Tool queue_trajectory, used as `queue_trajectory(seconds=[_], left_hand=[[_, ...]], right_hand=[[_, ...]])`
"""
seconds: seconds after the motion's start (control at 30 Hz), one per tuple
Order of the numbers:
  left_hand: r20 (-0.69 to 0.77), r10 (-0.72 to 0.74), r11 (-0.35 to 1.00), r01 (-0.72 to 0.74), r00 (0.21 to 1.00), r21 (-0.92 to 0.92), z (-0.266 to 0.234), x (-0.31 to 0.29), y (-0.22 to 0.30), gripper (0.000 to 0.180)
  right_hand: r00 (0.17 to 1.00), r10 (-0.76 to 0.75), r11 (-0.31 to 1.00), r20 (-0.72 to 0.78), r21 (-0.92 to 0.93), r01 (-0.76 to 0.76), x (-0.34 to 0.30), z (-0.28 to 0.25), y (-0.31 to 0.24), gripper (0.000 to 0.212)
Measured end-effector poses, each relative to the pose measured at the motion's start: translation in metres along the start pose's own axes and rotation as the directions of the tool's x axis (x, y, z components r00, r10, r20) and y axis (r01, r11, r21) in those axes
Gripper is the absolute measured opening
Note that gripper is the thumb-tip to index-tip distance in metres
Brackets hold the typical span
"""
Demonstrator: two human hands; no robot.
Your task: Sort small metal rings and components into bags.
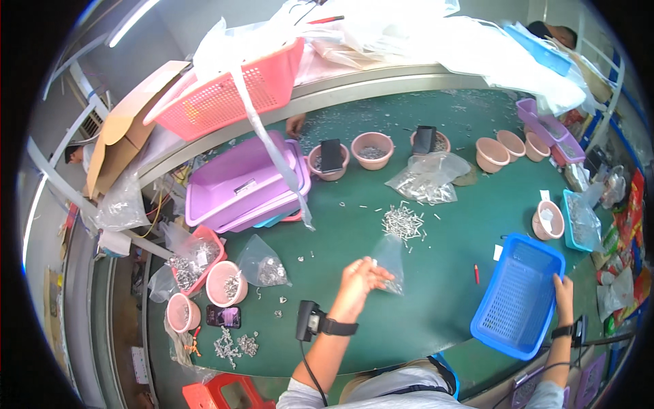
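Note:
My left hand (366,278) is closed on a small clear plastic bag (390,258) over the green tabletop. Just beyond the bag lies a loose pile of short silvery metal pins (403,223). On the right, my right hand (563,294) grips the rim of a blue perforated plastic basket (503,320). The basket tilts over the table's near edge, and nothing shows inside it. A red pen (477,274) rests on the table to the left of the basket.
Purple trays (238,191) are stacked at back left. Pink buckets of small parts (226,283), a phone (223,316) and metal pieces (227,346) sit near left. A filled clear bag (428,178) lies beyond the pins. Another person's hand (295,125) shows at the far side.

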State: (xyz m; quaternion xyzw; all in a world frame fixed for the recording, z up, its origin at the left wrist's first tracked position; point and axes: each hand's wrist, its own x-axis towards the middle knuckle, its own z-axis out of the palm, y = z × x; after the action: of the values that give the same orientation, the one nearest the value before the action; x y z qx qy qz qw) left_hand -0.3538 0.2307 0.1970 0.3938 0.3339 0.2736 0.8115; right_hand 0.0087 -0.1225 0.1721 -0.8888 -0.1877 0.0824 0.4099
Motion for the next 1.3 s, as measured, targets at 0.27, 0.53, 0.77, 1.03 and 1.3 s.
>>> queue_trajectory(seconds=[0.27,0.53,0.77,1.03,1.3], left_hand=[[-0.320,-0.219,0.792,0.359,0.922,0.494,-0.124,0.007,-0.014,0.036],[-0.116,-0.084,0.657,0.143,0.990,0.740,-0.055,-0.065,-0.037,0.063],[-0.096,-0.105,0.699,0.142,0.990,0.701,-0.123,-0.092,-0.083,0.051],[-0.407,0.381,0.654,0.069,0.830,0.753,-0.144,-0.022,-0.045,0.079],[-0.272,0.490,0.286,0.142,0.828,0.948,-0.136,0.080,-0.027,0.063]], right_hand=[[0.995,0.085,0.938,0.057,0.331,-0.100,-0.010,0.061,0.011,0.023],[0.957,-0.142,0.941,0.252,0.336,0.052,-0.046,0.187,-0.110,0.023],[0.588,-0.146,0.963,0.795,0.250,-0.098,-0.103,0.268,-0.169,0.018],[0.746,0.216,0.895,0.630,0.179,-0.409,-0.117,0.248,-0.061,0.018],[0.803,0.297,0.844,0.517,0.251,-0.474,-0.150,0.217,-0.030,0.036]])
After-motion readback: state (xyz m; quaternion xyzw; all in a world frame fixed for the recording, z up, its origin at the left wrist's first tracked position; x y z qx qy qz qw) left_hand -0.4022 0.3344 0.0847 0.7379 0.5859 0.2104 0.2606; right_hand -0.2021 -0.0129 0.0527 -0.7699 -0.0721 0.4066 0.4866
